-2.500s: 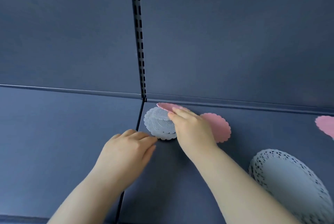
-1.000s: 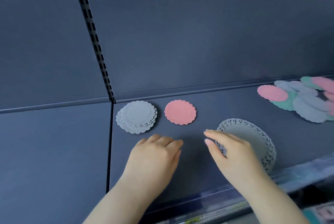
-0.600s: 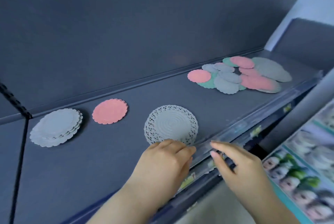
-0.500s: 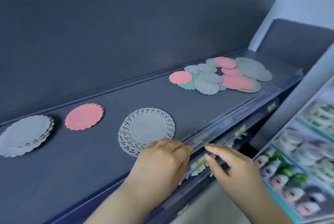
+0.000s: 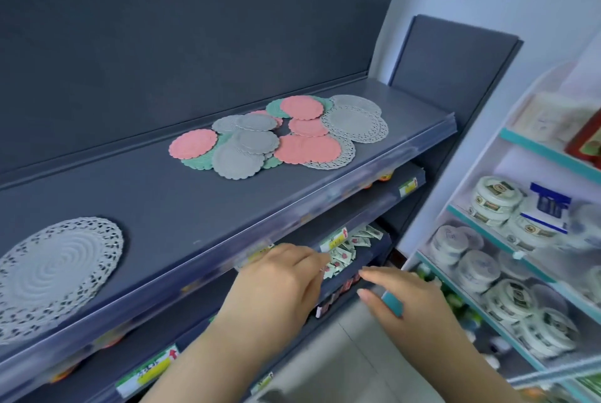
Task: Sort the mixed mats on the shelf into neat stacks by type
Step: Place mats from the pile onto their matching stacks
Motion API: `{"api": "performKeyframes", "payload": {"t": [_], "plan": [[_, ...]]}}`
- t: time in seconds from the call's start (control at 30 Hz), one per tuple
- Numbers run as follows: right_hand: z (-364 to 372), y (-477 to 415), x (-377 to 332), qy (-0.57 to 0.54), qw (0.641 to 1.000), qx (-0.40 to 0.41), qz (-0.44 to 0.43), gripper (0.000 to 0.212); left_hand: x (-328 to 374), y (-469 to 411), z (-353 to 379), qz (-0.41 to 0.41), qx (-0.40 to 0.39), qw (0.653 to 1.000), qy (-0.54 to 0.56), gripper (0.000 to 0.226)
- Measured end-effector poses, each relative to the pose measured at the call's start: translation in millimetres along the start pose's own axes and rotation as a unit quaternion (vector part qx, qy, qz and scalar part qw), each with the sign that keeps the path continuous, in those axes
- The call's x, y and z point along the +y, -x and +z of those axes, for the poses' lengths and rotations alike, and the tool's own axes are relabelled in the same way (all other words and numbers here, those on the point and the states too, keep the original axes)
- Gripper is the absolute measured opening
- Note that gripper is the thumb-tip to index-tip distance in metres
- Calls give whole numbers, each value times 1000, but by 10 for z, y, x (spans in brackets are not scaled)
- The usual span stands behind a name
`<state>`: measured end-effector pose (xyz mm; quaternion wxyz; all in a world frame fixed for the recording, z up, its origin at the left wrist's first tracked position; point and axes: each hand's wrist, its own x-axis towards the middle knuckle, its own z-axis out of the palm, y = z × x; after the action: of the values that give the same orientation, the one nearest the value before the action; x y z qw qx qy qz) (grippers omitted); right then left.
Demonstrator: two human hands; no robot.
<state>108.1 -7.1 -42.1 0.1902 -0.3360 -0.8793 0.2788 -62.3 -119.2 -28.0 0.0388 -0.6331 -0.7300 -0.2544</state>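
1. Head view: a mixed pile of mats [image 5: 260, 142] (pink, green and grey scalloped rounds, plus lace ones) lies overlapping toward the right end of the grey shelf [image 5: 195, 201].
2. A single grey lace doily [image 5: 55, 269] lies flat by the shelf's front edge at the left, well apart from the pile.
3. The left hand [image 5: 276, 289] hangs below the shelf's front edge, fingers loosely curled, grasping nothing.
4. The right hand [image 5: 409, 302] is just beside it, fingers stretched and relaxed, holding nothing.
5. A side rack of round tins [image 5: 494, 197] stands at the right.

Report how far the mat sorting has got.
Done: one lace mat lies set apart at the left of the shelf. In hand: nothing; the left hand and right hand are empty, in front of the shelf's edge. Left: the mixed pile of pink, green, grey and lace mats overlaps unsorted, so most of the job remains.
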Motion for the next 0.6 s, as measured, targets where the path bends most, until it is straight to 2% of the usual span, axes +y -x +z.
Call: {"api": "performKeyframes", "payload": {"t": [0.2, 0.33, 0.6], "plan": [[-158, -582, 337, -14, 999, -28, -7, 25, -99, -625, 289, -15, 21, 1000, -8, 33], [-328, -1137, 496, 15, 999, -36, -26, 26, -275, -1143, 436, -29, 37, 999, -7, 34], [-718, -2089, 893, 25, 1000, 0, -16, 26, -526, -2177, 672, -22, 49, 998, -38, 36]]}}
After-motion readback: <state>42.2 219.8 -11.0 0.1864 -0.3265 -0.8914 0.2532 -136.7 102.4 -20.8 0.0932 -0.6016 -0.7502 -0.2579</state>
